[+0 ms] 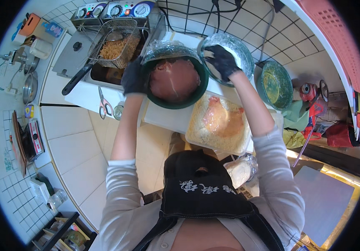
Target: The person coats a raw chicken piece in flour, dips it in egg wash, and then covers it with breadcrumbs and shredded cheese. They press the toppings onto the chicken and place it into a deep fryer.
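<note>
My left hand (134,77), in a black glove, grips the left rim of a dark green bowl (175,104). A large slab of raw meat (173,80) lies in this bowl, and crumpled clear plastic film (164,49) gathers along its far rim. My right hand (222,61), also black-gloved, is over a green translucent bowl (247,64) of white powder (230,50); its fingers are apart and hold nothing I can see. Below my right forearm sits a clear tray (244,150) of pale crumbs (195,125), with a flattened raw cutlet (220,117) on them.
A fryer (106,75) at the left carries a wire basket (114,47) of browned crumbs, its black handle (76,80) jutting out. Scissors (104,105) and a glass jar (118,112) lie near my left forearm. Another green bowl (274,84) stands at the right.
</note>
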The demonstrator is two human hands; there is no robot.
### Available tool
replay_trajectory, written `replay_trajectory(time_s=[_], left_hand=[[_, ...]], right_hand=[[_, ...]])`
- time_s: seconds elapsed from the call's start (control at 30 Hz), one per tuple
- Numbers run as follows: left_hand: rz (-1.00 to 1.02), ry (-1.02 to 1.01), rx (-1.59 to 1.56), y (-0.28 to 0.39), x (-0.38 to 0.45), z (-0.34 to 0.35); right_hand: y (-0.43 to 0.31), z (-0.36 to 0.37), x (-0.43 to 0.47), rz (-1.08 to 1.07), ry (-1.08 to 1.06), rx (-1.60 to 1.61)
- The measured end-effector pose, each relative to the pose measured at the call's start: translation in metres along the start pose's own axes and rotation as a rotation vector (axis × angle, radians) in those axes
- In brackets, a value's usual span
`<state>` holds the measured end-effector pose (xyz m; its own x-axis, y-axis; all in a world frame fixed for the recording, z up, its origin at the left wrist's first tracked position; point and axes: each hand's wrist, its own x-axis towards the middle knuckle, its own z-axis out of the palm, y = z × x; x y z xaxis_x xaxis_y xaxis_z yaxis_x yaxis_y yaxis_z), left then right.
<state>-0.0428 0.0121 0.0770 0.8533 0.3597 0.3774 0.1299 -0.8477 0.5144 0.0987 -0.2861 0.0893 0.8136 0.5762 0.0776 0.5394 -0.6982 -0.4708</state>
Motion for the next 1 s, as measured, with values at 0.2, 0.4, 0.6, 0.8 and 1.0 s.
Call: replay_trajectory(time_s=[0.2, 0.4, 0.6, 0.8, 1.0], left_hand=[[-0.143, -0.260, 0.315, 0.003, 0.079, 0.054], [0.036, -0.168, 0.313, -0.029, 0.037, 0.026], [0.106, -0.267, 0.184, -0.022, -0.009, 0.010], [0.545, -0.215, 0.224, 0.005, -0.009, 0.024], [0.665, -0.458, 0.383, -0.010, -0.038, 0.000]], right_hand=[[-0.021, 0.075, 0.140, -0.249, -0.076, -0.142], [-0.045, 0.045, 0.087, -0.352, 0.041, -0.054], [-0.045, 0.050, 0.005, -0.608, 0.056, -0.218], [-0.080, 0.052, -0.044, -0.474, 0.129, -0.307], [-0.088, 0.088, -0.096, -0.455, 0.086, -0.361]])
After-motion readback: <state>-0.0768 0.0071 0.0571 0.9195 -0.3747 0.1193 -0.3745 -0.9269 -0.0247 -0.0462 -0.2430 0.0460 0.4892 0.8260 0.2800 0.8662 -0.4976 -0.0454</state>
